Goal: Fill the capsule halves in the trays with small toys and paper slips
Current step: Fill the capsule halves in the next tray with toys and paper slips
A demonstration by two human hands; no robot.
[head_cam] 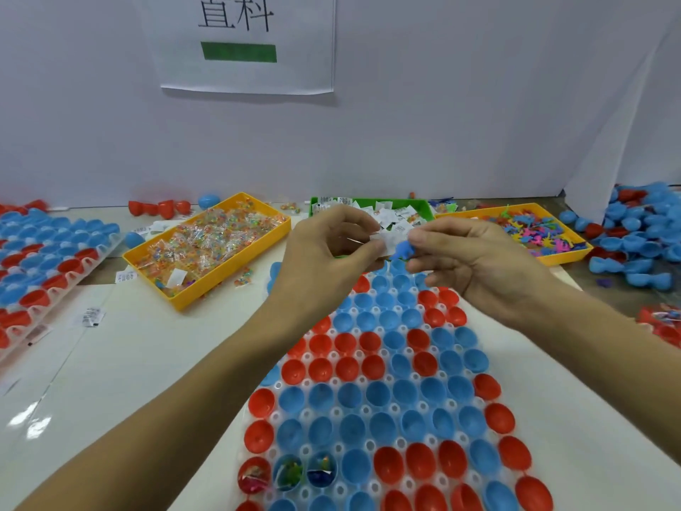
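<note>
Both hands hover over the far end of the clear tray of red and blue capsule halves. The left hand pinches white paper slips between thumb and fingers; the right hand pinches a small blue toy just beside them. Three near-row halves already hold toys. Beyond lie a yellow bin of packets, a green bin of slips and another yellow bin of toys — bare table opens to the left.
</note>
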